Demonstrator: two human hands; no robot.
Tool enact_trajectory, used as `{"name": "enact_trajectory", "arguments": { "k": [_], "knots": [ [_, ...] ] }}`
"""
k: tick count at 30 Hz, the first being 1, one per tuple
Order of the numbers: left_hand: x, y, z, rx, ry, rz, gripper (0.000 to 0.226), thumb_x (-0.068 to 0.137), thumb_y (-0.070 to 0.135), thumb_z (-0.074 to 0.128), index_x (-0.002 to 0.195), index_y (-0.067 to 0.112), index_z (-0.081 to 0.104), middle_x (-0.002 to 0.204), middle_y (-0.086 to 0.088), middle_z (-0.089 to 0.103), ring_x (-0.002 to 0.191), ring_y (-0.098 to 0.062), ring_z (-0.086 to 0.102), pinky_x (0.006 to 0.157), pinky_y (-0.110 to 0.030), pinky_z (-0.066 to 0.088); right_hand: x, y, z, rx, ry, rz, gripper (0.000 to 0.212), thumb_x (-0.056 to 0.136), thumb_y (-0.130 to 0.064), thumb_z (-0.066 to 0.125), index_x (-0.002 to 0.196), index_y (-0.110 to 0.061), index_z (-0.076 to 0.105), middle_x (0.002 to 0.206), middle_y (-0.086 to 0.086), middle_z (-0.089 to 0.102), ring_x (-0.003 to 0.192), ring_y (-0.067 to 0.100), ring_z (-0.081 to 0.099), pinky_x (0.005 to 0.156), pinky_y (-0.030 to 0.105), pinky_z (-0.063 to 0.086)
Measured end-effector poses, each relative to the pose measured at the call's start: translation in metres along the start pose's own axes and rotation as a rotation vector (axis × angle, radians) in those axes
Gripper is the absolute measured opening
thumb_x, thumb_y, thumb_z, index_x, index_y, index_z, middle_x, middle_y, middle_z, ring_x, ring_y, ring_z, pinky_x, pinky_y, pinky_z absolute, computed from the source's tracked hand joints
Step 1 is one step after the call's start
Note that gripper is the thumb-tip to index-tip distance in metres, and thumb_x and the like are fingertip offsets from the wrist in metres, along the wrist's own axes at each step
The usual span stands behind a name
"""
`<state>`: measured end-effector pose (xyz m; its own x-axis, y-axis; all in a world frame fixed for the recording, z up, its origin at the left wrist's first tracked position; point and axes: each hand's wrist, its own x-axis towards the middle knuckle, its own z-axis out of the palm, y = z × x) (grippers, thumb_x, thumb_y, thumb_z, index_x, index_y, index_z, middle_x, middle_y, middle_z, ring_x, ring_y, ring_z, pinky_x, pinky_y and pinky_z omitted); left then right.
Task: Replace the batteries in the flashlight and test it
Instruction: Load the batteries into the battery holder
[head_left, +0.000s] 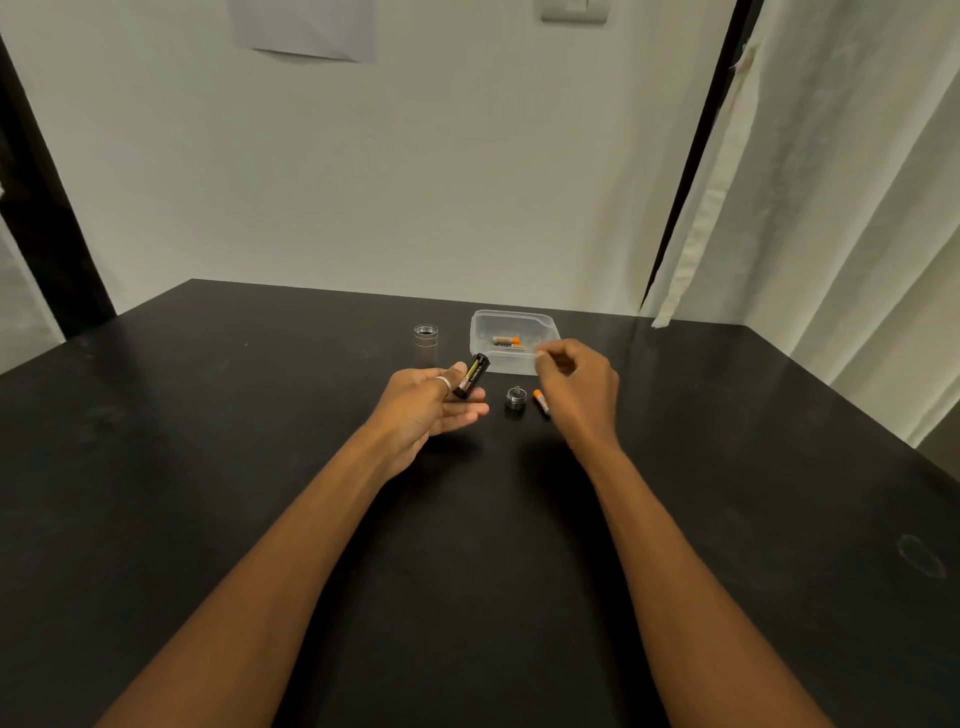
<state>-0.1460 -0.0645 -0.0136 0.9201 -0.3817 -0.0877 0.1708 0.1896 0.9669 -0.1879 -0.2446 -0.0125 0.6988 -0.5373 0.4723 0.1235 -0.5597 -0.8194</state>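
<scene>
The left hand grasps a black battery holder between thumb and fingers, palm turned up, the holder tilted with its far end higher; a ring sits on one finger. The right hand hovers with fingers curled and fingertips pinched together above the near edge of a clear plastic container; whether anything is pinched there I cannot tell. Inside the container lie orange-tipped batteries. Just near of the container, on the black table, rests the flashlight's tail cap with its spring up, and right beside it a loose orange-tipped battery, partly hidden by the right hand. Left of the container, the flashlight body stands upright, open end up, well apart from the left hand.
</scene>
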Motion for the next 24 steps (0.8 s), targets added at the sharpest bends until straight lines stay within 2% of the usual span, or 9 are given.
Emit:
{"name": "enact_trajectory", "arguments": {
  "k": [2,6,9,13,15,19,24],
  "knots": [
    [-0.001,0.000,0.000,0.014,-0.012,0.010,0.024,0.105,0.024,0.055,0.111,0.004,0.068,0.100,-0.017,0.078,0.088,-0.025,0.079,0.068,-0.027,0.061,-0.006,-0.001,0.010,-0.006,-0.072,-0.131,0.009,0.092,-0.020,0.071,0.098,-0.021,0.077,0.098,-0.016,0.072,0.092,-0.002,0.065,0.077,0.009,0.047],
    [-0.003,0.001,0.000,0.022,-0.025,0.027,0.028,0.108,0.022,0.050,0.106,0.002,0.070,0.098,-0.018,0.074,0.086,-0.023,0.075,0.069,-0.026,0.061,-0.015,-0.005,0.025,-0.079,-0.253,-0.314,0.031,0.084,-0.035,0.078,0.112,-0.022,0.075,0.113,-0.013,0.071,0.110,0.007,0.060,0.094,0.018,0.045],
    [-0.003,0.002,0.000,0.019,-0.029,0.015,0.029,0.109,0.021,0.045,0.110,0.002,0.067,0.107,-0.021,0.076,0.102,-0.028,0.073,0.070,-0.027,0.061,-0.018,-0.005,0.029,-0.105,-0.311,-0.330,0.044,0.083,-0.030,0.081,0.123,-0.020,0.069,0.123,-0.005,0.069,0.118,0.012,0.058,0.100,0.030,0.048],
    [-0.002,0.002,0.000,0.030,-0.041,-0.009,0.037,0.109,0.029,0.046,0.118,-0.003,0.064,0.112,-0.025,0.074,0.106,-0.033,0.074,0.073,-0.031,0.062,-0.017,-0.006,0.028,-0.026,-0.310,-0.273,0.058,0.082,-0.021,0.083,0.135,-0.017,0.059,0.131,-0.004,0.066,0.123,0.009,0.060,0.096,0.028,0.052],
    [-0.001,0.003,0.001,0.029,-0.054,-0.019,0.037,0.106,0.033,0.053,0.114,0.000,0.067,0.104,-0.024,0.072,0.099,-0.030,0.074,0.075,-0.033,0.062,-0.017,-0.007,0.028,0.000,-0.314,-0.275,0.063,0.082,-0.020,0.083,0.138,-0.017,0.056,0.132,-0.004,0.065,0.122,0.007,0.060,0.091,0.023,0.052],
    [0.000,0.002,0.000,0.053,-0.081,-0.010,0.026,0.104,0.027,0.057,0.098,0.005,0.069,0.083,-0.009,0.067,0.083,-0.019,0.070,0.077,-0.032,0.061,-0.018,-0.008,0.027,0.015,-0.314,-0.300,0.064,0.080,-0.020,0.085,0.137,-0.017,0.057,0.129,-0.004,0.067,0.116,0.004,0.063,0.082,0.016,0.053],
    [0.000,0.002,-0.001,0.010,-0.071,-0.020,0.025,0.104,0.023,0.057,0.094,0.003,0.067,0.086,-0.011,0.070,0.082,-0.020,0.070,0.072,-0.030,0.061,-0.017,-0.008,0.024,0.039,-0.306,-0.303,0.055,0.083,-0.022,0.083,0.133,-0.014,0.061,0.125,-0.002,0.069,0.113,0.005,0.065,0.086,0.025,0.059]
  ]
}}
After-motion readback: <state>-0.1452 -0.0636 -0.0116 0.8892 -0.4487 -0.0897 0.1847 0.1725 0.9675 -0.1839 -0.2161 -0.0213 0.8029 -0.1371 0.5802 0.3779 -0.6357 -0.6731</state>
